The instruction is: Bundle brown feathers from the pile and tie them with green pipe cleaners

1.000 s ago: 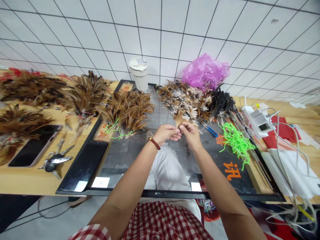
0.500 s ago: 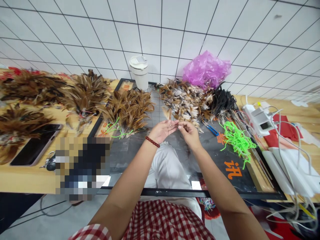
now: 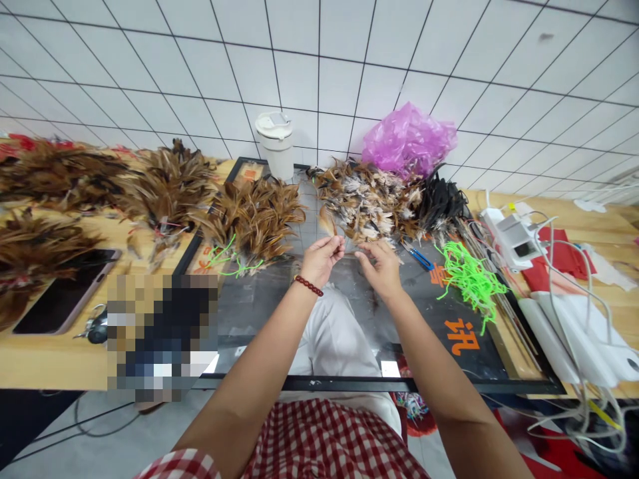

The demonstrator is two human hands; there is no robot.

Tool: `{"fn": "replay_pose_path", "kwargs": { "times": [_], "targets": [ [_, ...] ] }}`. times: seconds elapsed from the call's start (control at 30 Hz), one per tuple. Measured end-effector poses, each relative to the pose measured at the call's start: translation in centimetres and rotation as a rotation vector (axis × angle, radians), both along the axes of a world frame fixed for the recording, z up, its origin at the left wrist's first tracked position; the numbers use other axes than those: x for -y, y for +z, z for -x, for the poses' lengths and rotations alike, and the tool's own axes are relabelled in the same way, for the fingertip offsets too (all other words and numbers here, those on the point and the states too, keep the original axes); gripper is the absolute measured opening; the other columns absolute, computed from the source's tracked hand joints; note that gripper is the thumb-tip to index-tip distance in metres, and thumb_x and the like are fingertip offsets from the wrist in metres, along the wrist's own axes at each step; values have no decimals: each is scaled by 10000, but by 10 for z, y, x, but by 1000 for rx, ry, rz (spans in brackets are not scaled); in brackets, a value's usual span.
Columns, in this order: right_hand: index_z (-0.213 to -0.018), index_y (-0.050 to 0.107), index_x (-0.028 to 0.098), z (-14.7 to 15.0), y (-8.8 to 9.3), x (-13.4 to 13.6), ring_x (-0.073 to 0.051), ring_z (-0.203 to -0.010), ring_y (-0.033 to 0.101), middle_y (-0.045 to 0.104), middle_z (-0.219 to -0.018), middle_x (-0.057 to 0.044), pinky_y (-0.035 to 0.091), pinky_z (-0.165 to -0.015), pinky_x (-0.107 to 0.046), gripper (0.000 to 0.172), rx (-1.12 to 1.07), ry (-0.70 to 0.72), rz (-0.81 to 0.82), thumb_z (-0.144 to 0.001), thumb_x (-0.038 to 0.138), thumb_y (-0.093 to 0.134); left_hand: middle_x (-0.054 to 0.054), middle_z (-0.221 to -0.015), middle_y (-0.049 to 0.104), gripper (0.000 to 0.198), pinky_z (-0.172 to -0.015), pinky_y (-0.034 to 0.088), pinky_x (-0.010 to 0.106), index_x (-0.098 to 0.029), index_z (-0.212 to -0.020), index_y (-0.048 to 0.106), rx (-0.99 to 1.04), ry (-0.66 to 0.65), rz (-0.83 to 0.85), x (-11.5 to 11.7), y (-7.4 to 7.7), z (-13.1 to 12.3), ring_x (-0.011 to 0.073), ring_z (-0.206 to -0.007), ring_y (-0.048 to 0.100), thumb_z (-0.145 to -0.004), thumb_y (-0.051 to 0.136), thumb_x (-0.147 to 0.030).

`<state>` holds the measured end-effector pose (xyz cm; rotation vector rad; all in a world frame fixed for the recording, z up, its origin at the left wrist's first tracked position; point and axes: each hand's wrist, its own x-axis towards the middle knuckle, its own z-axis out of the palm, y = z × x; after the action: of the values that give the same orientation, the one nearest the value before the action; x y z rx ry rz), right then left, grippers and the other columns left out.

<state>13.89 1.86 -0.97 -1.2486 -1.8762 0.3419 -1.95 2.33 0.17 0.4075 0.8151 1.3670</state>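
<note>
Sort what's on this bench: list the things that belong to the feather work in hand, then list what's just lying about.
In use:
left hand pinching a brown feather
right hand
mixed feather pile
green cords
blue snips

Lying about:
white cup
phone
keys
pink bag
power strip

White cup [image 3: 275, 142], pink bag [image 3: 408, 139], green cords [image 3: 469, 279], phone [image 3: 62, 298].

Wooden table [image 3: 60, 362] under feather piles [image 3: 257, 216], phone [image 3: 62, 293].
</note>
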Motion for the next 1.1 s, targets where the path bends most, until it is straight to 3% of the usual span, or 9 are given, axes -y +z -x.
{"fn": "replay_pose_path", "kwargs": {
  "times": [0.2, 0.3, 0.43, 0.57, 0.73, 0.8, 0.9, 1.0, 1.1],
  "targets": [
    [-1004, 657, 227, 18, 6, 9, -158, -751, 563, 631, -886, -41, 481, -751, -315, 241, -110, 90, 7, -827, 387, 625, 10, -624, 647, 311, -572, 445, 204, -99, -693, 697, -70, 7, -30, 2, -4, -9, 78, -594, 575, -488, 854, -272],
    [-918, 664, 221, 20, 7, 10, -158, -761, 566, 639, -863, -37, 470, -763, -313, 167, -142, 80, 26, -851, 356, 592, 20, -628, 655, 321, -591, 464, 218, -94, -692, 697, -107, -33, -50, 3, -5, -10, 85, -596, 587, -493, 852, -292],
    [-774, 629, 192, 16, 8, 6, -149, -735, 546, 618, -769, -22, 436, -715, -285, 185, -236, 25, 70, -877, 308, 529, 42, -638, 671, 329, -590, 496, 240, -85, -730, 696, -167, -115, -28, 5, -2, -8, 99, -562, 606, -545, 832, -321],
    [-781, 604, 176, 12, 4, 2, -137, -703, 514, 588, -742, -6, 405, -680, -266, 179, -387, -32, 189, -850, 328, 541, 69, -692, 695, 276, -584, 515, 249, -87, -756, 678, -193, -127, 22, 7, 4, -6, 121, -581, 641, -619, 798, -295],
    [-774, 589, 179, 9, 4, -3, -130, -687, 485, 553, -721, 7, 384, -678, -263, 196, -491, -5, 253, -824, 367, 572, 84, -726, 706, 205, -602, 531, 254, -84, -767, 665, -173, -118, 32, 7, 5, -6, 136, -611, 666, -683, 759, -245],
    [-761, 569, 185, 1, 16, -4, -121, -658, 459, 518, -687, 21, 374, -660, -258, 205, -535, 62, 292, -825, 380, 575, 76, -733, 706, 179, -601, 529, 241, -86, -775, 663, -125, -83, 30, 6, 5, -5, 128, -618, 666, -696, 749, -221],
    [-739, 548, 191, -24, 49, 7, -114, -651, 450, 504, -685, 24, 372, -645, -252, 216, -458, 240, 400, -829, 384, 584, 45, -700, 691, 133, -604, 521, 211, -90, -798, 665, -15, -14, 34, 4, 4, -1, 98, -610, 652, -712, 730, -168],
    [-737, 575, 187, -61, 83, 42, -133, -712, 512, 565, -733, -10, 414, -679, -265, 203, -147, 407, 571, -850, 356, 574, 29, -696, 683, 74, -599, 511, 186, -101, -794, 658, 92, 12, 31, 1, 3, 5, 79, -609, 641, -741, 698, -133],
    [-684, 620, 197, -99, 97, 94, -142, -613, 541, 606, -657, -37, 450, -577, -268, 219, 171, 589, 775, -853, 321, 558, 25, -726, 692, 10, -588, 506, 173, -120, -775, 647, 188, 32, 35, -3, 1, 11, 70, -612, 638, -784, 648, -115]
  ]
}}
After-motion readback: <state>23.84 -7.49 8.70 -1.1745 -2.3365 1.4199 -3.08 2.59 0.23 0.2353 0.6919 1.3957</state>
